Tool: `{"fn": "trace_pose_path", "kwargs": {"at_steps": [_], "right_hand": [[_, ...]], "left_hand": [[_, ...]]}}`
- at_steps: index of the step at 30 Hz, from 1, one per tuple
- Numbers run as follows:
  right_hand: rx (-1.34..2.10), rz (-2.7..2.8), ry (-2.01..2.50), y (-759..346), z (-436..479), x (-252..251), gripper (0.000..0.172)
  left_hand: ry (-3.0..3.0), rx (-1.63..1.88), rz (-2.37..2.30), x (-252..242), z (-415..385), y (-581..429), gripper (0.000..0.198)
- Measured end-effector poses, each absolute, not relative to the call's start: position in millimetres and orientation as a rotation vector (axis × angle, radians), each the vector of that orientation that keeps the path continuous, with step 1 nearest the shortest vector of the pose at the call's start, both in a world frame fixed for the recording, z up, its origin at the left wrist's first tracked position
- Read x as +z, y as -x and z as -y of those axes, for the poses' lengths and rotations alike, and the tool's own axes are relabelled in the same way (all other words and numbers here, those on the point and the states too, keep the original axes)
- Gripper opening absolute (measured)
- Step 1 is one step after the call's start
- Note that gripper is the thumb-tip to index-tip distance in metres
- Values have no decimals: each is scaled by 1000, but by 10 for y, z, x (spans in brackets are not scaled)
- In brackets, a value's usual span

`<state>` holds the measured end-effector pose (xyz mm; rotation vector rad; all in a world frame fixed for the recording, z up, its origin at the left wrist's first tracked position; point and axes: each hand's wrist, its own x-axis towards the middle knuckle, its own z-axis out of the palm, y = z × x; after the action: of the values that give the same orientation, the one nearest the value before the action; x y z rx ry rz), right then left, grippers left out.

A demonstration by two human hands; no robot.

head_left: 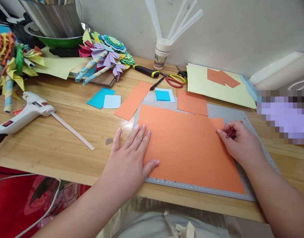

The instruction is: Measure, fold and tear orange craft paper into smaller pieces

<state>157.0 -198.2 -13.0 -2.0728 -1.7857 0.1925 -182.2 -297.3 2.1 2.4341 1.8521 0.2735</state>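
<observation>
A large orange paper sheet point(189, 145) lies on a grey cutting mat point(241, 115) on the wooden table. My left hand point(132, 155) lies flat and open on the sheet's left edge, fingers spread, pressing it down. My right hand point(241, 142) rests on the sheet's right side, fingers closed round a small dark red tool point(230, 133), perhaps a pen or knife; only its tip shows.
Orange strips point(133, 99) point(192, 102), blue and white squares point(164, 95) point(104, 98) lie behind. A white glue gun point(25, 110) with its stick sits left. Paper flowers point(107, 53), utility knife point(145, 70), red scissors point(175, 80), cup of sticks point(162, 53), yellow sheets point(216, 86) stand at the back.
</observation>
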Motion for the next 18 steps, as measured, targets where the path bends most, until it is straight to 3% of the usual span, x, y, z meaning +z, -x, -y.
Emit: {"fn": "trace_pose_path", "kwargs": {"at_steps": [18], "right_hand": [[207, 1791, 2024, -1581, 1989, -139, 24]], "left_hand": [[-2445, 273, -1851, 38, 2995, 1840, 65]]}}
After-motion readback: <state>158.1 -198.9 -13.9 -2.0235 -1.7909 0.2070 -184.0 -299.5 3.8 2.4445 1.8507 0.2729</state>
